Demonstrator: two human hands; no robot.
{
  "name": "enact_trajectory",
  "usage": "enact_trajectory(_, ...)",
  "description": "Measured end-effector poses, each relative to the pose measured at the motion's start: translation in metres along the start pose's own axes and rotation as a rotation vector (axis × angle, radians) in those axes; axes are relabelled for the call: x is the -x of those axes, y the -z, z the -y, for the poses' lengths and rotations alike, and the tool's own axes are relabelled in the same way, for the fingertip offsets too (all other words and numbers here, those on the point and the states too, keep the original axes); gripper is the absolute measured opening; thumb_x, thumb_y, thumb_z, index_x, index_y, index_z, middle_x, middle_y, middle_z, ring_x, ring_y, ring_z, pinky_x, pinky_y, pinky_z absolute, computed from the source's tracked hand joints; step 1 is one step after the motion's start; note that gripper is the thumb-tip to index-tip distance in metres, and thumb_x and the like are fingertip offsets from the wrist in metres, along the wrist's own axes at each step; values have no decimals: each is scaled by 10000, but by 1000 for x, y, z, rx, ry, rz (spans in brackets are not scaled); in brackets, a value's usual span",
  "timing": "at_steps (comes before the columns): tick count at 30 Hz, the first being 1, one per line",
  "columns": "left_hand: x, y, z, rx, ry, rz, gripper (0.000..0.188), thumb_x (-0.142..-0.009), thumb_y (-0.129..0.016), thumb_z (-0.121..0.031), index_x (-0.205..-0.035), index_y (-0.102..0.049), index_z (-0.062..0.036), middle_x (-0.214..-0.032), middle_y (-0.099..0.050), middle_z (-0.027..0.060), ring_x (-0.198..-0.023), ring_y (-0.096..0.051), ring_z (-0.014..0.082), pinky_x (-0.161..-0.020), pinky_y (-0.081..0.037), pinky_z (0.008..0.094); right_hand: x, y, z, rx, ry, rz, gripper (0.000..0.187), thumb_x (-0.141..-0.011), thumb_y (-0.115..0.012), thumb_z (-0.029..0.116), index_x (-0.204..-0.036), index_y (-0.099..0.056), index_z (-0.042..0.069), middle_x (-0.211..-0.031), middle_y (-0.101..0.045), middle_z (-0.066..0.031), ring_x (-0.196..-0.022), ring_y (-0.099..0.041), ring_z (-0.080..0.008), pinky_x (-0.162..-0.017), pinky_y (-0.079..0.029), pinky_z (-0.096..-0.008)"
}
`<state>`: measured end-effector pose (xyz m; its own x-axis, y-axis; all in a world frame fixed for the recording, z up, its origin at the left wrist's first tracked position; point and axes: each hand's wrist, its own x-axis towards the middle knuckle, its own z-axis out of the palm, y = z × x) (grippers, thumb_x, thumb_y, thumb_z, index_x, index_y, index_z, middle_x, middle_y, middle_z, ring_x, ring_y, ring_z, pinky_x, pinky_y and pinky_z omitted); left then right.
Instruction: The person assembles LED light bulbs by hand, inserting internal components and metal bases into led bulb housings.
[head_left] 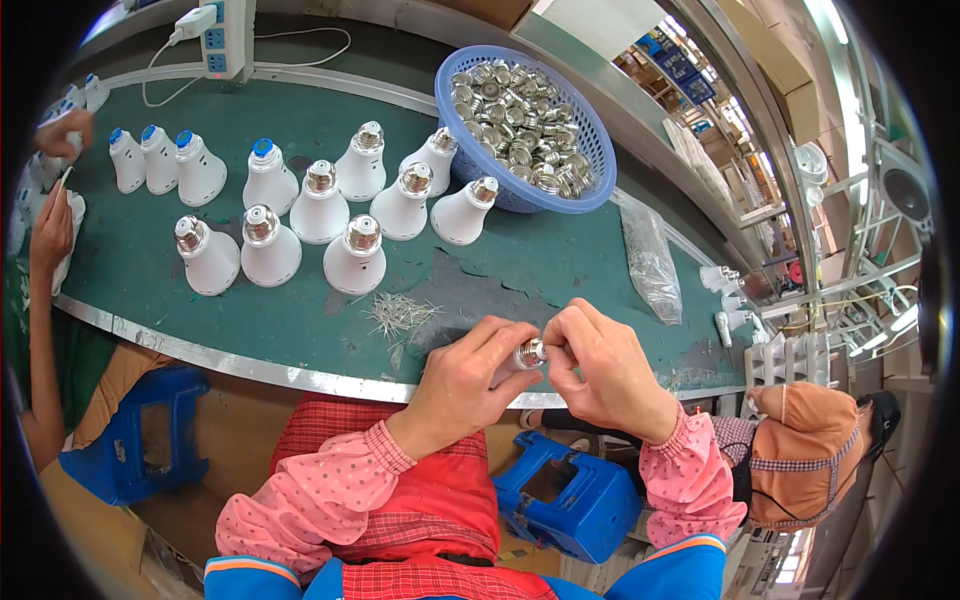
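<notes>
My left hand [468, 380] is wrapped round a white light bulb body with a silver screw cap [530, 353], held just over the table's front edge. At the cap's tip, the fingers of my right hand [598, 368] are pinched together; whatever small piece they may hold is hidden. Left of my hands, a loose pile of thin metal pins [398, 315] lies on the green tabletop [290, 335]. Beyond it several white bulbs with silver caps [355, 255] stand upright, and several others with blue tops [201, 170] stand farther left.
A blue plastic basket [447, 95] full of silver screw caps [525, 125] stands at the back. A clear plastic bag [652, 260] lies to the right. A co-worker's hands [52, 228] work at the far left. Blue stools [570, 500] are below the table; a power strip [226, 40] stands behind.
</notes>
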<state>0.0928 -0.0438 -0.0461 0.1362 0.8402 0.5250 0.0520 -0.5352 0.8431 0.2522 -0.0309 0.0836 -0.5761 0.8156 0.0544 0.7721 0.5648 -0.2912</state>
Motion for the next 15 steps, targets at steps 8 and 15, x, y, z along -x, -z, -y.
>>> enact_trajectory(8,0,-1,1,-3,-9,-3,401,-838,-806,-149,-1184,-620,-65,-1073,-652,107,-812,-700,328,-671,-567,406,1,-2,-6,142,168,-23,164,-828,-671,13,-934,-546,18,-853,-513,-140,-736,-528,-328,-667,-454,-441)
enact_trajectory(15,-1,1,-2,-1,42,36,441,-791,-834,-79,-1187,-647,-22,-1080,-676,146,-927,-697,323,-761,-573,383,15,-19,-14,-181,39,-190,113,-894,-655,-29,-978,-582,-9,-881,-584,-125,-749,-610,-268,-660,-490,-339)
